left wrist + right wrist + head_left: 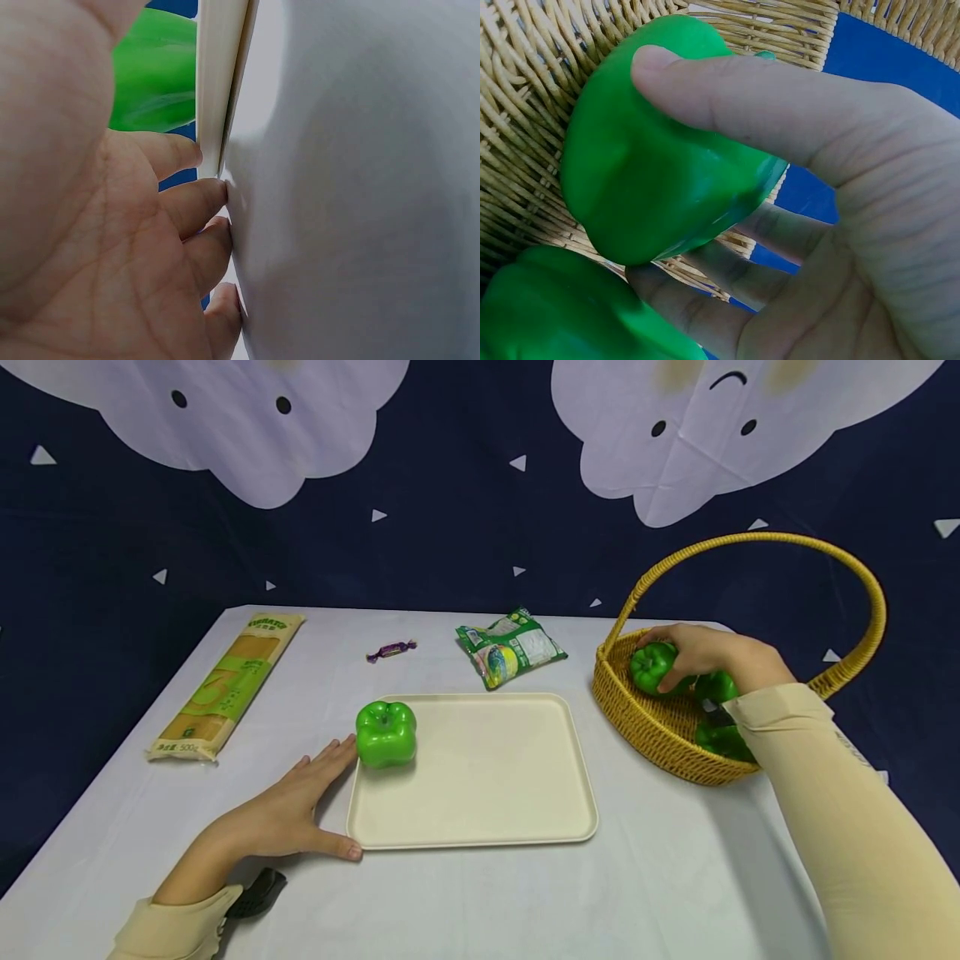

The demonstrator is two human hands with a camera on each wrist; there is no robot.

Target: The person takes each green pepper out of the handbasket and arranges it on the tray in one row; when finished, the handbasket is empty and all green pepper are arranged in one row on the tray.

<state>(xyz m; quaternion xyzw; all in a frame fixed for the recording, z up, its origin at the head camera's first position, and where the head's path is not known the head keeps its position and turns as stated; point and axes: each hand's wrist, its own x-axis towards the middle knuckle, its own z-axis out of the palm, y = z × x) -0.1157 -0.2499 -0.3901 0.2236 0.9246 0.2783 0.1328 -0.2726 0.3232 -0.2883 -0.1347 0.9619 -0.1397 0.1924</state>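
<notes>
My right hand [708, 653] reaches into a yellow wicker basket [660, 745] and grips a green bell pepper [651, 667], thumb on one side and fingers around the other. The right wrist view shows this pepper [660, 150] close to the woven wall, with another green pepper [562, 315] beside it. More green peppers [720, 739] lie in the basket, partly behind my wrist. My left hand [292, 810] rests on the table with fingers spread, fingertips and thumb at the left edge of a cream tray [487, 777]. One green bell pepper [386, 735] stands on the tray's upper left.
A long noodle packet [225, 689] lies at the table's left. Behind the tray are a small purple-wrapped candy [392, 650] and a green snack bag [512, 647]. The basket's tall handle [765, 537] arches above my right hand.
</notes>
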